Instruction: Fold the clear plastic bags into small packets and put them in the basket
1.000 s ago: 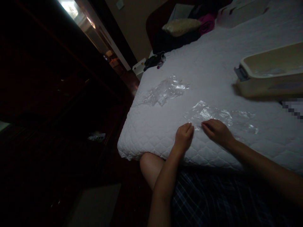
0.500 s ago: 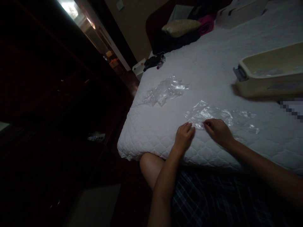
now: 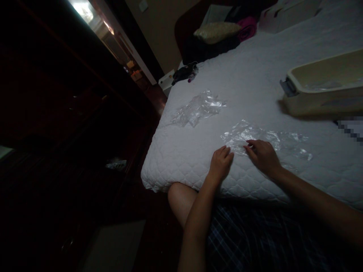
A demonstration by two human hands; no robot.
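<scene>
A flat clear plastic bag lies on the white quilted mattress near its front edge. My right hand rests on the bag's near left part, fingers curled and pinching the plastic. My left hand lies just left of it at the bag's corner, fingers curled down onto the quilt and the bag's edge. A second, crumpled heap of clear plastic bags lies farther left on the mattress, untouched.
A beige plastic tub stands at the right on the bed. Pillows and dark clothes pile at the far end, small dark items at the far corner. Dark floor and furniture lie left of the bed. My knee presses against the mattress edge.
My right hand has crept a little up and left over the near bag, gathering its edge. The left hand has hardly moved.
</scene>
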